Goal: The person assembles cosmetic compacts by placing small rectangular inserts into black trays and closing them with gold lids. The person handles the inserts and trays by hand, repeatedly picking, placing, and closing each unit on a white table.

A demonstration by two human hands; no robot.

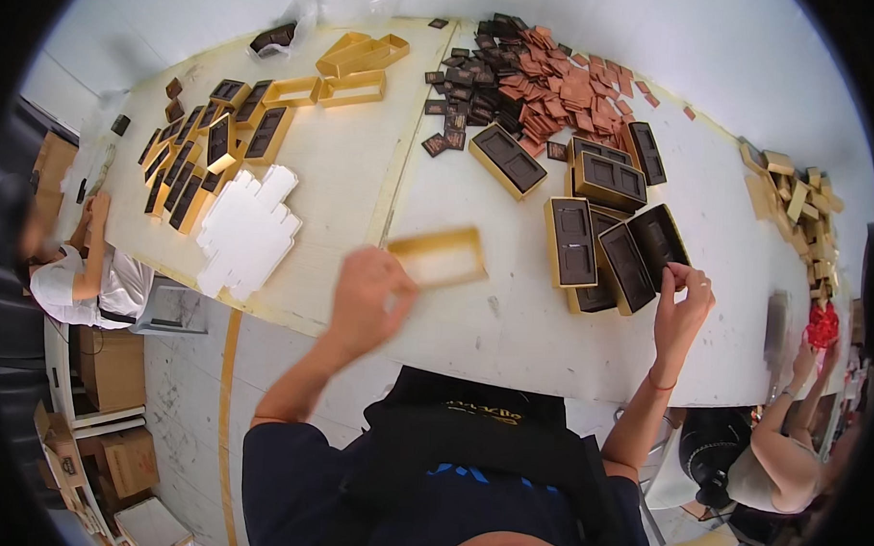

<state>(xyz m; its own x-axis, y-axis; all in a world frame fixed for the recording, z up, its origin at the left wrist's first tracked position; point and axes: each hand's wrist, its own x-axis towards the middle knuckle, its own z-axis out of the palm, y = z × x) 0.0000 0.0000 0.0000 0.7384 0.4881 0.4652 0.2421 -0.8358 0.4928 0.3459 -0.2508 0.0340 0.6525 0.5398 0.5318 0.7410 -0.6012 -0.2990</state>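
Note:
My left hand (367, 298), smeared by motion, is closed at the near left corner of a hollow gold box frame (441, 279), which is also blurred. The table's white surface shows through the frame. My right hand (684, 306) pinches the near edge of a dark box insert (662, 237), tilted against the boxes beside it. Just left of that hand, gold boxes with black two-compartment inserts (626, 266) lie bunched together, some stacked. Another such box (507, 161) lies apart, farther back.
Black and brown flat squares (568, 90) are heaped at the back. Filled gold boxes (183, 173), empty gold frames (353, 88) and white flat card pieces (250, 230) lie left. Gold boxes (796, 204) pile up far right. One person (91, 271) sits left, another (782, 449) right, holding something red.

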